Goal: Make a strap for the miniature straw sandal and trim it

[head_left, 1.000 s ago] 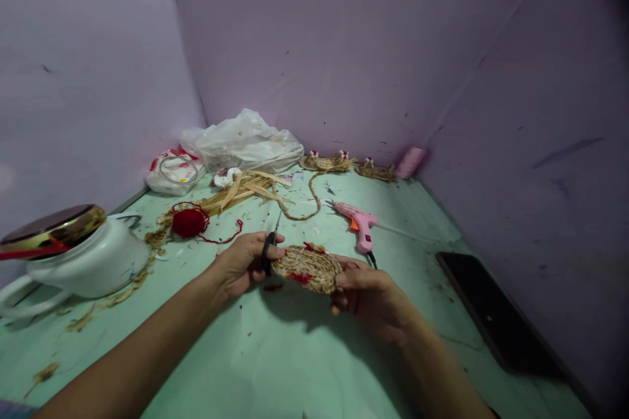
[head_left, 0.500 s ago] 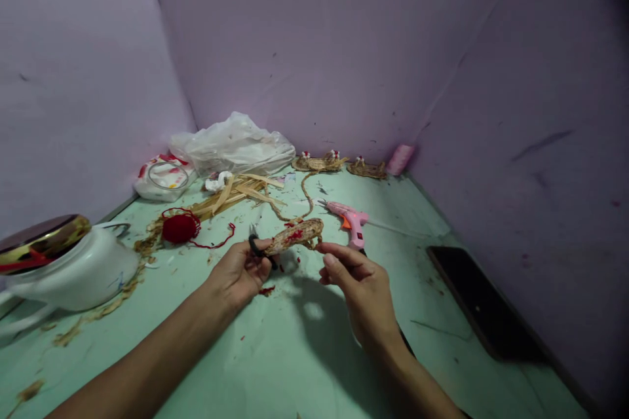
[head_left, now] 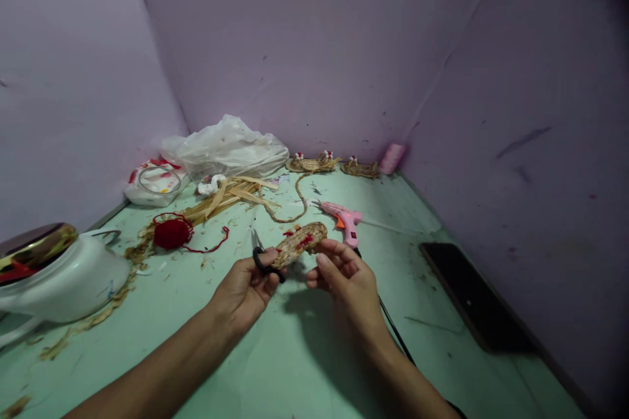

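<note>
My left hand (head_left: pixel 248 291) is closed on one end of a small oval braided-straw sole (head_left: pixel 301 243) with red yarn bits on its face. The same hand keeps hold of scissors (head_left: pixel 263 263) by their black handles, the blades pointing away from me. At the sole's other end, my right hand (head_left: pixel 346 278) has thumb and fingers drawn together at the rim. Its fingertips partly hide what they pinch. Just beyond that hand lies a pink glue gun (head_left: pixel 348 219) on the green tabletop (head_left: pixel 275 366).
A red yarn ball (head_left: pixel 171 234), straw strips (head_left: pixel 230 195) and a braided cord (head_left: pixel 301 200) lie ahead. Plastic bags (head_left: pixel 226 147), woven slippers (head_left: pixel 312 163) and a pink roll (head_left: pixel 392 158) line the back. A white pot (head_left: pixel 83 281) stands left, a phone (head_left: pixel 472 294) right.
The sole has been tipped so that more of its broad face shows. My right hand has moved slightly left along with the view and stays at the sole's right end.
</note>
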`<state>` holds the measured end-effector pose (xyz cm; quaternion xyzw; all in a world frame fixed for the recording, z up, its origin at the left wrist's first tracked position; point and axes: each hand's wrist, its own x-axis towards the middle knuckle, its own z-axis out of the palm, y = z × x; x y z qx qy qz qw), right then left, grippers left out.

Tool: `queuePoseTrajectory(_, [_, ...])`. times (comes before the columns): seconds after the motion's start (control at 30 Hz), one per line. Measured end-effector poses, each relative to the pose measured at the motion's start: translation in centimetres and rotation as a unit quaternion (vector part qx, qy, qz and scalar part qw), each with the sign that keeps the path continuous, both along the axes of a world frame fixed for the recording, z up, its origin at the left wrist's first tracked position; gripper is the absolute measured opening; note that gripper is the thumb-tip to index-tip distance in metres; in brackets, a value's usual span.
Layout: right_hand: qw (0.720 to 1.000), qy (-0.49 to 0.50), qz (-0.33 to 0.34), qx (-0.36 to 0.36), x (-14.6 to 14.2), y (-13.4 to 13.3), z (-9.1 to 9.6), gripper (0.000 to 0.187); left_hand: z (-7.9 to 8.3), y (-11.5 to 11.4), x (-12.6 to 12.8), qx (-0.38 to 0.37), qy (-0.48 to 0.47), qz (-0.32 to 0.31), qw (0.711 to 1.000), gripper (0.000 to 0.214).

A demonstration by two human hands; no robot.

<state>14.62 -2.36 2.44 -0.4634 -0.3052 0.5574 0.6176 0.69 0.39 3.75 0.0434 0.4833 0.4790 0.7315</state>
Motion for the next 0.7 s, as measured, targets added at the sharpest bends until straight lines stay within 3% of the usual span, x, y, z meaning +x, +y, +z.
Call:
queuePoseTrajectory(0.2, [0.979,-0.131,-0.149,0.047,1.4,0.0,0.4,0.018,0.5,0.4,-0.7,0.011,0.009,-0.024,1.0,0.014])
queuePoseTrajectory(0.27, [0.976,-0.131,-0.162,0.067,1.8,0.3,0.4,0.017,0.7,0.7,-1.1,0.012,0.009,-0.021,1.0,0.014])
queuePoseTrajectory(0.43, [0.994,-0.101,-0.002,0.053,1.7,0.8,0.1,0.039,0.9,1.3,-2.0,0.006,-0.007,-0.041,0.999,0.012])
queuePoseTrajectory(0.6, [0.995,-0.039,0.072,0.063,1.6,0.6,-0.2,0.06,0.8,1.3,-2.0,-0.007,0.01,-0.079,0.997,0.011])
queuePoseTrajectory(0.7, [0.992,-0.012,0.126,-0.003,2.1,0.4,0.1,0.053,0.6,1.5,-2.3,-0.001,0.018,-0.119,0.993,0.017])
